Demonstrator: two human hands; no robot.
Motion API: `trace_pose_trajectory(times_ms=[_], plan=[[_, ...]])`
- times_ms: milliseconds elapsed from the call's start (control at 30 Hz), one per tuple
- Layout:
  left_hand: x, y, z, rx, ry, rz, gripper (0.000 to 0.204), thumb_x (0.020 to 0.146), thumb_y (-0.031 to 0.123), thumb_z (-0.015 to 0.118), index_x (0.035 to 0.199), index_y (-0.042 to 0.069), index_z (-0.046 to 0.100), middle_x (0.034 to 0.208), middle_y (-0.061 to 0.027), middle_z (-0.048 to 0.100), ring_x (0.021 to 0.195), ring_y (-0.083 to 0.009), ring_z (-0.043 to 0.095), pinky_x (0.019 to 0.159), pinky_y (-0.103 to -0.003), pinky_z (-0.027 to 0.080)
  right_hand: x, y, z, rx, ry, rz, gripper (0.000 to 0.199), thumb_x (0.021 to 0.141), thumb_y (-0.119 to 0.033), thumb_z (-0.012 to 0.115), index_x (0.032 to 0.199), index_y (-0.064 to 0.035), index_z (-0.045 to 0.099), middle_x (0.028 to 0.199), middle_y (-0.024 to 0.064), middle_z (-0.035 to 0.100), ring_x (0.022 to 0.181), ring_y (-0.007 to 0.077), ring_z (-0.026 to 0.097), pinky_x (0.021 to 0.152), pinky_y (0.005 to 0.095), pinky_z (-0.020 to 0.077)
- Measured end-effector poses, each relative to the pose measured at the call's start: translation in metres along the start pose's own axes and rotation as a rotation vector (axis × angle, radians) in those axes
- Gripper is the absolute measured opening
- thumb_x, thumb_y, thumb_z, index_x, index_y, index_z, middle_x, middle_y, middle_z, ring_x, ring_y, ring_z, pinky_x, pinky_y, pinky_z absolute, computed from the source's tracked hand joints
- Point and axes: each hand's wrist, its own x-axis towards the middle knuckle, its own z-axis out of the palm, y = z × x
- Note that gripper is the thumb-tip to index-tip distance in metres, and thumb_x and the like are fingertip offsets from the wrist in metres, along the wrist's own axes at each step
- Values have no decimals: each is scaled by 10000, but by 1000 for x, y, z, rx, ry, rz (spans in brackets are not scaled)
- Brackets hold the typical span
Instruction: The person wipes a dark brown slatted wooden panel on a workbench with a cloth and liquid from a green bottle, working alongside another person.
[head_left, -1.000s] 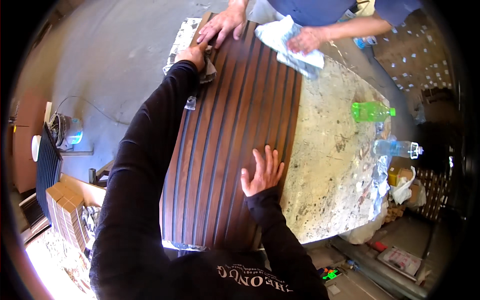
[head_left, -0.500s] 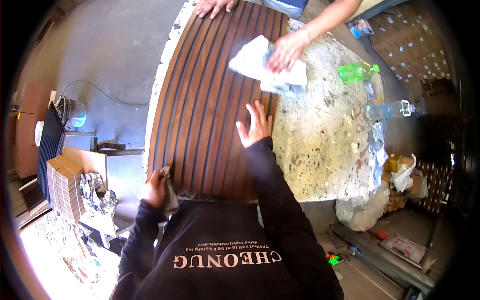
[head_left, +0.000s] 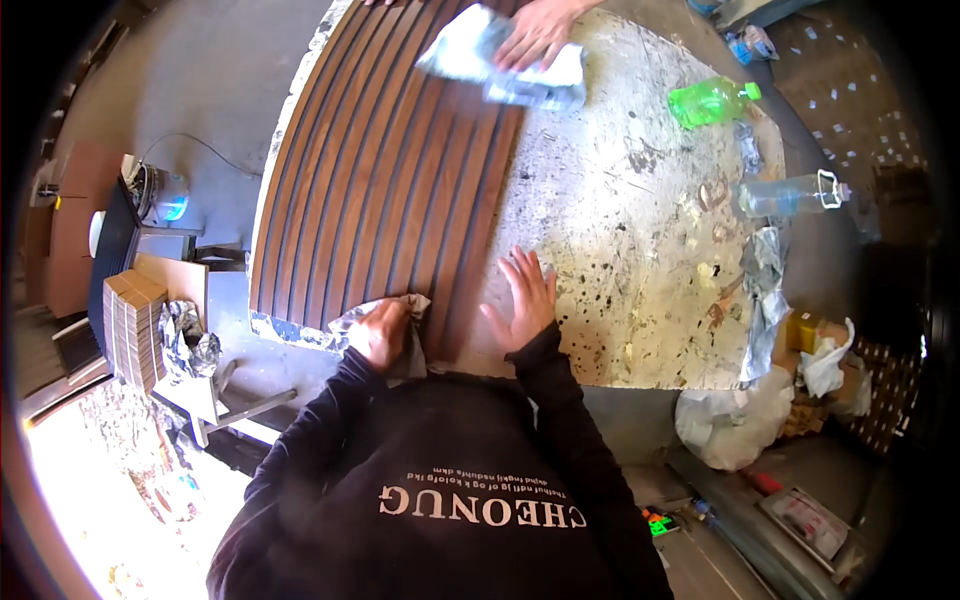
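A brown slatted wood panel (head_left: 365, 180) with dark grooves lies on the paint-spotted table (head_left: 640, 270). My left hand (head_left: 381, 333) is closed on a crumpled pale cloth (head_left: 413, 345) at the panel's near edge. Fingers spread, my right hand (head_left: 525, 303) hovers or rests just right of the panel's right edge; whether it touches the table I cannot tell. Across the table, a co-worker's hand (head_left: 535, 35) presses a white cloth (head_left: 462, 48) at the panel's far right. A bit of the co-worker's other hand shows at the top edge.
A green bottle (head_left: 708, 103) and a clear bottle with a handle (head_left: 790, 194) lie at the table's right side. Below them hangs crumpled grey material (head_left: 763, 285). Stacked cardboard (head_left: 133, 325) and a bucket (head_left: 163, 193) stand to the left. Plastic bags (head_left: 735, 420) sit at lower right.
My left hand has brought its cloth rightward along the panel's near edge. My right hand has come off the panel to its right side. The co-worker's cloth also shifted.
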Motion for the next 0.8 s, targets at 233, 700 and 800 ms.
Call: trace_pose_trajectory(times_ms=[233,700,800], plan=[[135,-20,18,438,281,-132,173,831,185,593,929,42,578,878,-183,561,833,-365,541,729,-451,433,65,34,-20,-89,-163,-241,769,753,-482,632,1383,-146,346,1481,112,252,1358,355,241,1057,604,181],[139,6,44,219,207,-97,97,850,108,557,911,35,575,854,-191,531,743,-382,557,640,-440,449,79,52,-3,-150,-218,-282,702,777,-546,539,1366,-187,403,1425,77,373,1376,301,225,1089,576,129],[176,1,65,332,416,-111,235,832,132,589,1036,27,534,910,-190,558,796,-392,558,686,-448,455,79,54,1,-173,-195,-294,694,774,-544,542,1355,-186,413,1418,80,380,1373,300,230,1088,577,131]])
